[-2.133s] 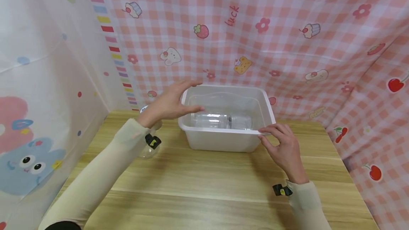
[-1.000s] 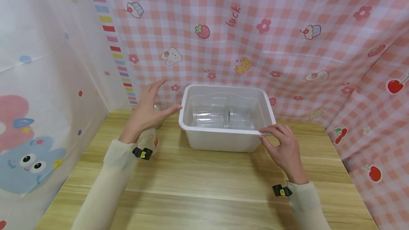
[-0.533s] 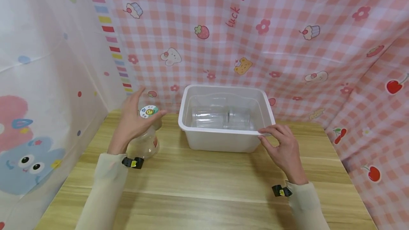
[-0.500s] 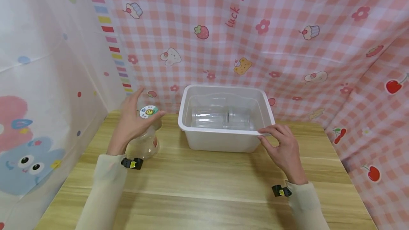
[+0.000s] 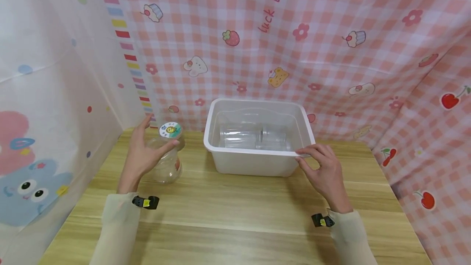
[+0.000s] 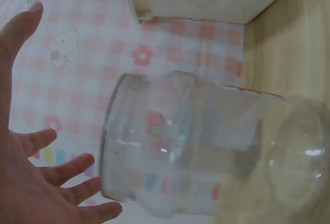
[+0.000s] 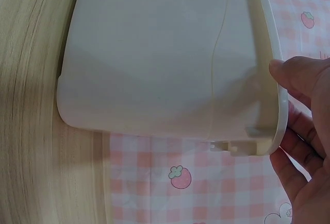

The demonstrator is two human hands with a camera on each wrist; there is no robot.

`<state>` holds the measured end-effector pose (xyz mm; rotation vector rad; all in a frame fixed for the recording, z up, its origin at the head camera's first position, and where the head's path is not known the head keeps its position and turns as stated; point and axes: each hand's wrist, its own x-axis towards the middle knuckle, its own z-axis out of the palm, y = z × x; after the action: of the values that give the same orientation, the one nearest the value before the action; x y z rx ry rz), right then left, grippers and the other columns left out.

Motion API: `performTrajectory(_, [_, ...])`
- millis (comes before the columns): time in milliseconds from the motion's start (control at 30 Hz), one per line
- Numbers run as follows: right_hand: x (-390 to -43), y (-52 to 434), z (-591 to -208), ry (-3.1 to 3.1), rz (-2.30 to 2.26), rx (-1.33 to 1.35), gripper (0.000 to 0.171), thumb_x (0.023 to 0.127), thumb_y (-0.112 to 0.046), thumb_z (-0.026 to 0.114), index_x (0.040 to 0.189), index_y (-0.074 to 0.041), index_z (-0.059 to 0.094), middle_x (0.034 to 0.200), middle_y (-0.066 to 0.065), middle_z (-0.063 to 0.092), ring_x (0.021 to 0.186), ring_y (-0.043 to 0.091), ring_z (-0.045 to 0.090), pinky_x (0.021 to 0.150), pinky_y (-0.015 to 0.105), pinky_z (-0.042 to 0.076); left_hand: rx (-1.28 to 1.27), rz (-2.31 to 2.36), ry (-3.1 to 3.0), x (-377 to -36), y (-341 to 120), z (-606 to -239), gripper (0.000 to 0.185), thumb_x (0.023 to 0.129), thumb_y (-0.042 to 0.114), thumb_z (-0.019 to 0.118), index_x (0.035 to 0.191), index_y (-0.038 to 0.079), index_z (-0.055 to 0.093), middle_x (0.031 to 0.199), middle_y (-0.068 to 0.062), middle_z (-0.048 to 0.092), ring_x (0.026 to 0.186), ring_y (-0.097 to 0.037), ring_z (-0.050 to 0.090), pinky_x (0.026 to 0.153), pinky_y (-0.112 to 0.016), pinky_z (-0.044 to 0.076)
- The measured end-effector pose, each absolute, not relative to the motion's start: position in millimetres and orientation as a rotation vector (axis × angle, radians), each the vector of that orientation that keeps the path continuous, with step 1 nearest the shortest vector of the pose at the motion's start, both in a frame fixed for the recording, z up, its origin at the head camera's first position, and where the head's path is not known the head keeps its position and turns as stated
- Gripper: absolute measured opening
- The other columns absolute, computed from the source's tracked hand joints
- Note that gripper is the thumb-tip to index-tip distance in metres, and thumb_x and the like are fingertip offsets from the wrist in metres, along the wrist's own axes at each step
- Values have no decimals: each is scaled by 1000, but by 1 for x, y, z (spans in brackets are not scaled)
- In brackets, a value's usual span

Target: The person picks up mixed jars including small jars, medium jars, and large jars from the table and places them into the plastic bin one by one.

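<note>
A clear plastic jar (image 5: pixel 168 170) stands upright on the left of the table, its round lid (image 5: pixel 171 130) printed with a cartoon. My left hand (image 5: pixel 141 154) is beside it with fingers spread and thumb out. In the left wrist view the fingers lie near the lid end of the jar (image 6: pixel 206 141) without closing round it. My right hand (image 5: pixel 324 171) pinches the front right corner of the white plastic tub's rim (image 5: pixel 257 151), thumb on one side and fingers on the other in the right wrist view. Clear containers (image 5: pixel 241 139) lie on their sides inside the tub.
The wooden table (image 5: pixel 220 216) stretches in front of the tub. A pink checked cloth (image 5: pixel 250 52) hangs right behind it, with a white printed curtain (image 5: pixel 66 93) on the left side.
My left hand has moved from over the tub's left side leftward and down to the lidded jar, uncovering its lid. The right hand stays on the tub's rim.
</note>
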<state>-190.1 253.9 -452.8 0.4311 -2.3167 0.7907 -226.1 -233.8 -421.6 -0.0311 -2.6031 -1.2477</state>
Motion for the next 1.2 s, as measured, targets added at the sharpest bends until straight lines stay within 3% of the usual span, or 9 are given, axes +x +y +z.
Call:
performTrajectory(300, [-191,253,-453,-2314,794,440,20,84,-12,85,103,-15,79,103,3,71,98,21,57,84,32,46,63,-1538,-2498,-217,-246,-447,110,84,45,84,166,26,13,168,-14,25,154,-40,23,121,-69,22])
performTrajectory(633, [-190,253,-453,-2315,801,435,19,84,-11,85,103,-14,79,103,3,72,98,21,57,84,33,46,76,-1708,-2471,-215,-261,-476,110,87,30,83,166,26,7,166,-18,29,155,-40,22,122,-67,24])
performTrajectory(833, [-191,253,-453,-2308,801,440,20,84,-11,85,102,-14,79,103,4,72,97,21,57,84,32,46,58,-1783,-2529,-214,-267,-492,116,86,27,84,166,21,1,170,-19,16,156,-45,12,120,-75,16])
performTrajectory(1200, [-191,253,-454,-2307,792,437,20,84,-11,85,102,-14,79,103,4,72,98,22,58,84,33,47,56,-1814,-2536,-212,-267,-512,112,82,25,88,165,22,11,163,-20,30,150,-44,28,119,-69,27])
